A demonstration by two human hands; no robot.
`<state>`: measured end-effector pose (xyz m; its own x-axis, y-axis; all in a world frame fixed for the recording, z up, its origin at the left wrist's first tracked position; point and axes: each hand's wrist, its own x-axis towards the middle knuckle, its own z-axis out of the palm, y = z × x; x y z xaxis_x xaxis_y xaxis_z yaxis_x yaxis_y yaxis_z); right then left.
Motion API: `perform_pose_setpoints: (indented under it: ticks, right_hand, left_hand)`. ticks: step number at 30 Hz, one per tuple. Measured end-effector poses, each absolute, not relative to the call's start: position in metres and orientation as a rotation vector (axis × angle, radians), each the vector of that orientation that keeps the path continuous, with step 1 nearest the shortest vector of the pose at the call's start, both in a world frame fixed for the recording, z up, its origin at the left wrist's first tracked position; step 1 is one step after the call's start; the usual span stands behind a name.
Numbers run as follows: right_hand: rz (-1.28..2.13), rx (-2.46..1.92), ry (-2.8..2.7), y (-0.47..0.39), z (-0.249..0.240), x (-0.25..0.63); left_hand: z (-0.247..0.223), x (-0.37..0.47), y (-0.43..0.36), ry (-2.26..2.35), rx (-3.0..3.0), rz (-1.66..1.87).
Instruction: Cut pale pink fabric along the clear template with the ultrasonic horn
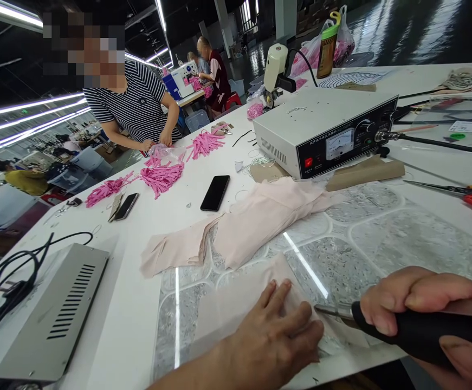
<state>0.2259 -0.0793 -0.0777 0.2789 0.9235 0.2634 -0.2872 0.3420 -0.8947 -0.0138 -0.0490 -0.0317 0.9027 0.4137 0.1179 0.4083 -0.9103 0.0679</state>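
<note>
Pressing hand: your left hand (278, 333) is on the pale pink piece (233, 298), fingers spread and bent, gripping nothing, just keeping it flat by the look of it.
Tool hand: your right hand (426, 290) has its fingers wrapped round the black-handled tool (406, 327), metal tip just beside your left fingers. Can't tell if the tip's actually touching cloth.
Pale pink piece: on your side of the meter box (321, 116), lying on the glossy patterned mat (382, 244), partly hidden under your hand.
Done: piece laid out, held down, tool right up to it. I'd call you partway through this one, but your hand covers too much to judge the edge.
Left: a big pale pile (260, 216) on your side of the meter box, close to it, plus a smaller pale stack (179, 246) further left of it. Waiting or already worked? Honestly can't tell.
Meter box front: there's a red switch (309, 162); the dial (340, 144) is too small to read.
Across the surface (130, 325): a person in a striped top (134, 103), beyond and left of the meter box, hands at the pink strips (162, 176) and a clear bag (170, 153).
</note>
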Motion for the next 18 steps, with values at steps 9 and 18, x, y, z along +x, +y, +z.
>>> perform_pose_setpoints:
  ticks: [9,18]
  right_hand:
    - [0.977,-0.822,-1.031,-0.071,-0.047,0.212]
    - [0.958,-0.808,-1.076,-0.075,-0.056,0.215]
  left_hand:
    - [-0.032,-0.014,-0.049,0.651,3.042,0.193]
    - [-0.035,-0.015,-0.05,0.656,3.045,0.193]
